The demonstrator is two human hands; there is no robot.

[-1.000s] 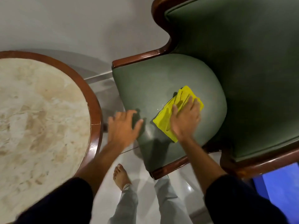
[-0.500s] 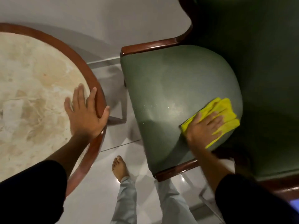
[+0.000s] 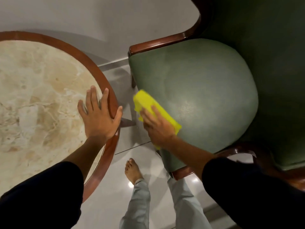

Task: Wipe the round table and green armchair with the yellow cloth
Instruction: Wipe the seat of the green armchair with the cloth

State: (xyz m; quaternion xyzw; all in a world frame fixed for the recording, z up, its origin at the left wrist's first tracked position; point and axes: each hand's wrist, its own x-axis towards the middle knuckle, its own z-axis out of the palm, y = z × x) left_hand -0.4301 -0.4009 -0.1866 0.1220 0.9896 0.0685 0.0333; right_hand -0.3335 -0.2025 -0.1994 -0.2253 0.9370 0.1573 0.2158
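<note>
Seen from above: green armchair (image 3: 206,90) filling the right side, its rounded padded arm bulging toward the camera, wooden trim along the upper and lower edges. To the left, well apart across a strip of pale tiled floor (image 3: 115,204), the round bench (image 3: 33,96) with marbled beige top and dark red-brown wooden rim. Between the two, lower down, one bare foot (image 3: 132,171) and grey trouser legs. Yellow cloth (image 3: 148,103) folded into a long pad, lying on the left edge of the padded arm, long axis running from upper left to lower right, upper left corner just past the edge of the upholstery. Right hand (image 3: 158,128) flat on the lower right half of the cloth, fingers (image 3: 146,115) stretched out along the pad and pressing it down — no pinch, only pressure from the palm. Left hand (image 3: 99,118) open on the rim of the bench, fingers spread, thumb (image 3: 119,111) hanging over the outer edge, holding nothing — probably only a support for the body. Relation that matters: most of the unwiped green surface lying to the right and upward from the cloth, so the next stroke likely goes that way across the dome, with the right hand the only one near it. Bench top close to the left hand, but cloth far from it.
</note>
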